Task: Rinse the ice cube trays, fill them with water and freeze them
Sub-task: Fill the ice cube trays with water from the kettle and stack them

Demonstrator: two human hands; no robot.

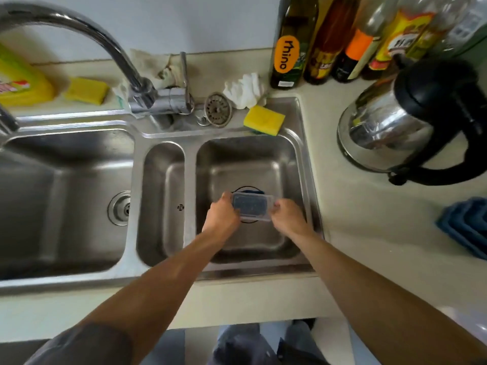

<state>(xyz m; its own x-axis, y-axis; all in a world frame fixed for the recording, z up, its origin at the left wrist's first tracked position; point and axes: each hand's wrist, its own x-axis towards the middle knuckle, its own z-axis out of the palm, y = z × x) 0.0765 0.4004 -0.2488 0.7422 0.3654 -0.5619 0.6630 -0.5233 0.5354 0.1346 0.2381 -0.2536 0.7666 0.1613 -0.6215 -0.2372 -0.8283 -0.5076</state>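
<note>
Worktop (369,233) with steel sink (189,154). Over the sink's right basin, left hand (221,217) and right hand (287,217) grip the blurred ice cube tray (251,206), fingers (226,197) curled round its ends. A blue item (253,191) beneath is mostly hidden.

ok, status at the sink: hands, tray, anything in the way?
Left grip and right grip each hold one end of the tray, over the right basin. Faucet points left, not above it. Nothing in the way.

Blue ice cube tray (252,207) under clear lid, level over right sink basin (287,164).
</note>
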